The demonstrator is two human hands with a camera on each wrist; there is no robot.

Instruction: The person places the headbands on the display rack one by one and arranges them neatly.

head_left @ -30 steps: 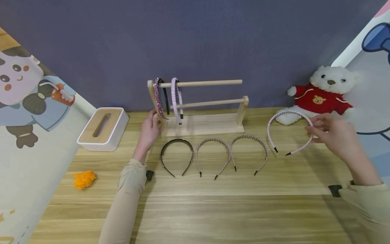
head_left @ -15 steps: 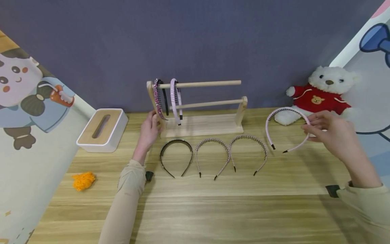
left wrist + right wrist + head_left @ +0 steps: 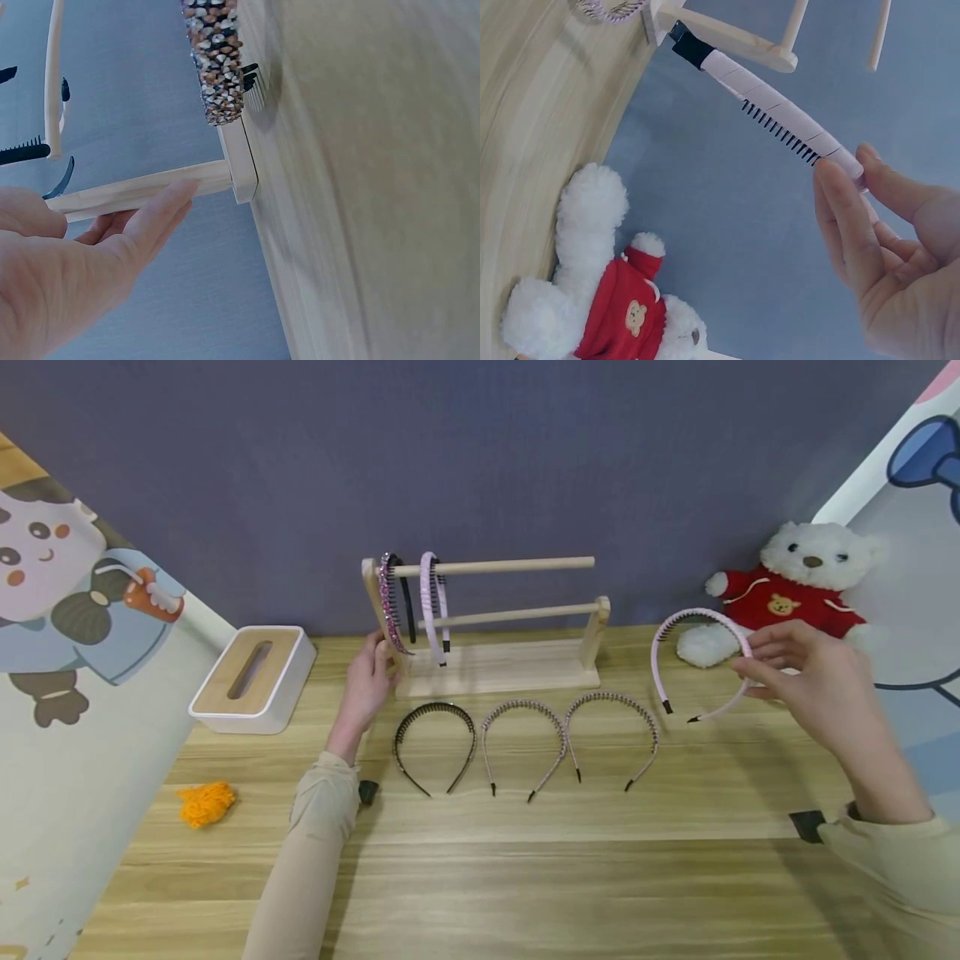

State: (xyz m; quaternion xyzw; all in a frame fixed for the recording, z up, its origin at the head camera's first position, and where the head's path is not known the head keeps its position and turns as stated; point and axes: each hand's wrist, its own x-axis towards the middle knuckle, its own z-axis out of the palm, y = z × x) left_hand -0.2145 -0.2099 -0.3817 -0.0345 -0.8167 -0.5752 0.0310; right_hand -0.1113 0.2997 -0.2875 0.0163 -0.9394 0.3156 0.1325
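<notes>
My right hand (image 3: 813, 681) pinches a pale pink toothed headband (image 3: 654, 662) by its right side, raised over the table with its black-tipped ends down. The right wrist view shows this headband (image 3: 780, 112) between thumb and fingers. My left hand (image 3: 366, 677) grips the left upright of a wooden headband stand (image 3: 517, 670); in the left wrist view the thumb and fingers lie about the post (image 3: 124, 193). On the stand's upper rod, at its left, hang a pink jewelled headband (image 3: 387, 602), a black headband (image 3: 408, 606) and a pink wrapped headband (image 3: 427, 602).
In front of the stand lie a black headband (image 3: 400, 731) and two pinkish beaded headbands (image 3: 562, 731) (image 3: 655, 731). A white bear in a red sweater (image 3: 783, 606) sits at the back right. Left stand a tissue box (image 3: 281, 710) and an orange yarn bundle (image 3: 206, 804).
My right hand has brought the pink headband a little to the left and up. The left hand has stayed on the stand's upright.
</notes>
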